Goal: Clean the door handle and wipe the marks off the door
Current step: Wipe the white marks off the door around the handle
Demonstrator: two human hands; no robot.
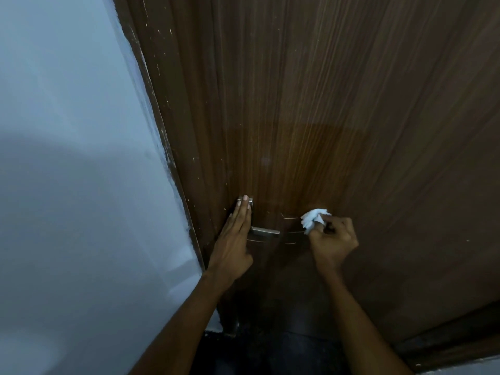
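A dark brown wood-grain door (324, 117) fills most of the view. Its metal lever handle (266, 231) sticks out to the right near the door's left edge. My left hand (235, 239) lies flat on the door over the handle's plate, fingers straight and together. To the right of the lever, my right hand (332, 239) is closed around a crumpled white tissue (313, 219) pressed against the door. Thin pale scratch marks (289, 218) run on the door between the lever and the tissue.
A pale blue-grey wall (75, 158) stands left of the door frame (173, 158), which is flecked with white paint specks. The dark floor (270, 355) shows at the bottom between my forearms. A frame edge crosses the lower right corner.
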